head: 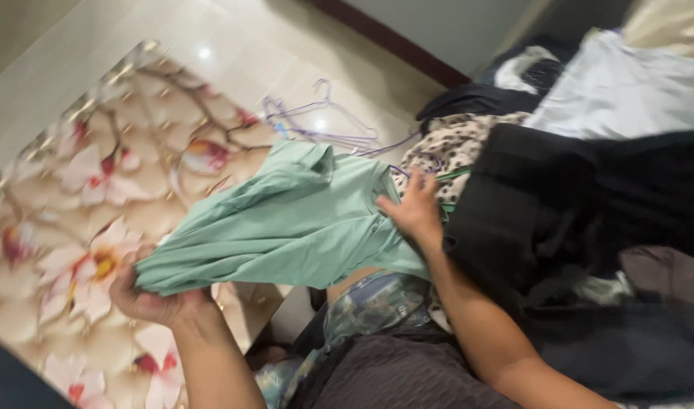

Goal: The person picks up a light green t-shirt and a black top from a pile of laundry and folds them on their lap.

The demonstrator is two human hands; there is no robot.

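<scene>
A mint green garment (286, 220) stretches between both hands above the floor. My left hand (154, 299) grips its bunched lower end at the left. My right hand (415, 208) holds its other end, fingers spread against the cloth near a spotted garment (456, 144) and a green hanger tip (456, 174). The green fabric hides part of both hands.
Several thin purple wire hangers (316, 125) lie on the glossy floral-patterned floor tiles (74, 197). A pile of black clothes (589, 227) sits at the right, with pale blue cloth (627, 87) behind it. Patterned and dark fabric (377, 341) lies below my arms.
</scene>
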